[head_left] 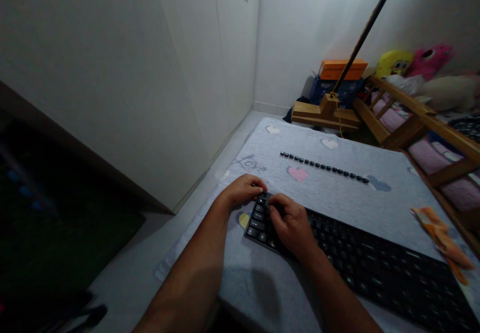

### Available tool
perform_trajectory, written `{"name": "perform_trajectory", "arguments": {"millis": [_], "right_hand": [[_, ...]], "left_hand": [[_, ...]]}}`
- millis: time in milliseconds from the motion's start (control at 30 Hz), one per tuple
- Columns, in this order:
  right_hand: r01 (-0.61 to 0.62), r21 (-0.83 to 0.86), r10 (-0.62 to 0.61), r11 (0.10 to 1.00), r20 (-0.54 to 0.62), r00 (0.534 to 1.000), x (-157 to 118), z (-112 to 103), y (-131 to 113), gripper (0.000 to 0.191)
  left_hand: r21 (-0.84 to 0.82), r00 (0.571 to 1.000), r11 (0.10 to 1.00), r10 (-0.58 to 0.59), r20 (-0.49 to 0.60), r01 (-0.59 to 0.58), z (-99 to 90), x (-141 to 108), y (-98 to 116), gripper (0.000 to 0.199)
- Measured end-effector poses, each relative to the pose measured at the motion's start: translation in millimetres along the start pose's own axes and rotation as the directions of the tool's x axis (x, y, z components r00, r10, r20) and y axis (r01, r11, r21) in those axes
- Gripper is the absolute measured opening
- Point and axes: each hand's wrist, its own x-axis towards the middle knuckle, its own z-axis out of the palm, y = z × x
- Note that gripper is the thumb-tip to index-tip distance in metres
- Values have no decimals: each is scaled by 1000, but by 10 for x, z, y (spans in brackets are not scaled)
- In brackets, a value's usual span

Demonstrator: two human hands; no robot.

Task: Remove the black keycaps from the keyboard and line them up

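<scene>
A black computer keyboard (360,263) lies aslant on the patterned cloth, reaching to the lower right. At its far left corner my left hand (245,189) is closed, thumb and fingers gripping the edge. My right hand (294,223) rests over the left part of the keys, its fingers curled into a pinch close to the top rows. Whatever sits between those fingertips is hidden from me. Beyond the keyboard, a straight row of several small black keycaps (323,166) lies on the cloth.
The grey cloth (258,143) with hearts covers the low surface. To the right are an orange cloth-like item (440,238) and a wooden bed rail (420,108). A wooden stand (324,110) with a slanted pole is behind, and a white cabinet (187,73) rises on the left.
</scene>
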Motion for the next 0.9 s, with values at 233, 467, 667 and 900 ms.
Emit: {"name": "perform_trajectory", "arguments": {"millis": [233, 467, 667, 900], "right_hand": [[25, 2, -25, 1000, -78, 997, -34, 71, -42, 13], [53, -122, -58, 991, -39, 998, -148, 165, -49, 11], [65, -116, -71, 991, -46, 996, -119, 143, -8, 9], [56, -138, -66, 989, -73, 995, -85, 144, -19, 6]], "left_hand": [[-20, 1000, 999, -28, -5, 28, 23, -23, 41, 23], [-12, 1000, 1000, -28, 5, 28, 14, -14, 54, 22], [-14, 1000, 1000, -19, -8, 19, 21, -15, 53, 22], [-22, 1000, 1000, -20, -1, 20, 10, -7, 10, 21]]}}
